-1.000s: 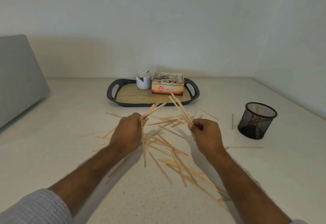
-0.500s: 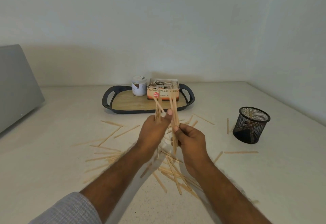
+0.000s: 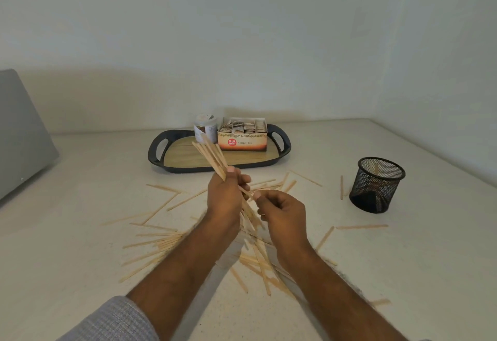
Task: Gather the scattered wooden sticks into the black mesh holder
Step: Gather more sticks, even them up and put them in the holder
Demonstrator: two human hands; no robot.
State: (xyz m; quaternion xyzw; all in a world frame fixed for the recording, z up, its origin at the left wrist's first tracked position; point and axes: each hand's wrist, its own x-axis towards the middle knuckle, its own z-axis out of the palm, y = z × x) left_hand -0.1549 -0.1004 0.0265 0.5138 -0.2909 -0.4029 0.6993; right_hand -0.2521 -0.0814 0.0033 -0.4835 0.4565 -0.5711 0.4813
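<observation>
My left hand (image 3: pixel 226 198) is closed around a bundle of wooden sticks (image 3: pixel 211 156) that fans up and to the left, in front of the tray. My right hand (image 3: pixel 282 214) is curled just right of it. Its thumb and forefinger pinch the lower part of the same bundle, which runs down between the two hands. Many more sticks (image 3: pixel 158 241) lie scattered on the white counter under and around my arms. The black mesh holder (image 3: pixel 376 184) stands upright at the right, well apart from both hands, with a few sticks leaning inside.
A black tray (image 3: pixel 158 149) with a wooden base sits behind my hands, carrying a small jar (image 3: pixel 205 128) and an open tea box (image 3: pixel 242 136). A grey slanted object (image 3: pixel 21 136) stands at the far left. Walls close off the counter at the back and right.
My hands came together from apart, and the sticks each held are now one bundle in my left hand. The bundle has tilted from upright to up-left.
</observation>
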